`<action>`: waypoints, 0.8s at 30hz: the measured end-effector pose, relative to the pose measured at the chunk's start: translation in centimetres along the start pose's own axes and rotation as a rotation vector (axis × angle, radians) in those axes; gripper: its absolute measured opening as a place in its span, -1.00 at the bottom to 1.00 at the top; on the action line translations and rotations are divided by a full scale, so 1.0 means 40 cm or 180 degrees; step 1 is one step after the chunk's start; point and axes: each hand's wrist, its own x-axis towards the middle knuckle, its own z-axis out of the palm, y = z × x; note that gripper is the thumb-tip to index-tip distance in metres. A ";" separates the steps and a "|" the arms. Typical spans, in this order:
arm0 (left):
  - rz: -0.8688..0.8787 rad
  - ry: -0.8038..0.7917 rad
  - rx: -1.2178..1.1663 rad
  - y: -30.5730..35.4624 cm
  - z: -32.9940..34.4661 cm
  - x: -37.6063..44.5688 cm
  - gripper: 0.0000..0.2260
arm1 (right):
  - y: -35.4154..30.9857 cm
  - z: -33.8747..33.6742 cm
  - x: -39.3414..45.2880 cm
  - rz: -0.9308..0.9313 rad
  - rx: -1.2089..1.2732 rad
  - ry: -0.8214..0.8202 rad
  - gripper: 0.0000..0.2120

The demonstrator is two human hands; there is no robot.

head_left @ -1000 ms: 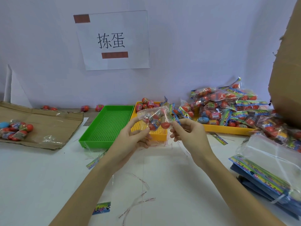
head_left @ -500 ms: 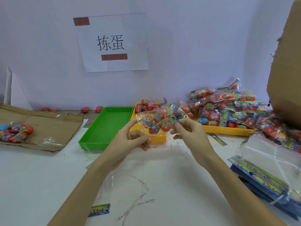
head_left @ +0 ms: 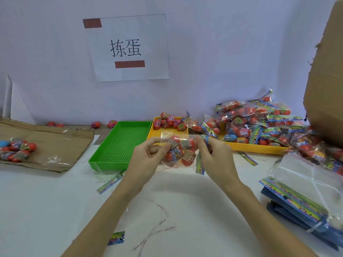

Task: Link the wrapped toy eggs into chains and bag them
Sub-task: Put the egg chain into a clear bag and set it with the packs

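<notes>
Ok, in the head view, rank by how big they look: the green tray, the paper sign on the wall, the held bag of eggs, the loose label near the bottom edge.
1. Paper sign
2. Green tray, smaller than the sign, though distance differs so true size is unsure
3. Bag of eggs, held between both hands
4. Loose label, smallest

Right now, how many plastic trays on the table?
2. The green tray sits left of centre and holds nothing. The yellow tray touches its right side, carrying loose eggs and bagged packs. More could be hidden under the pile of packs.
</notes>
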 end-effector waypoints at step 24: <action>-0.0299 0.1187 -0.1110 0.013 -0.010 0.009 -0.92 | -0.001 -0.014 0.004 0.0573 0.0175 -0.0376 -0.63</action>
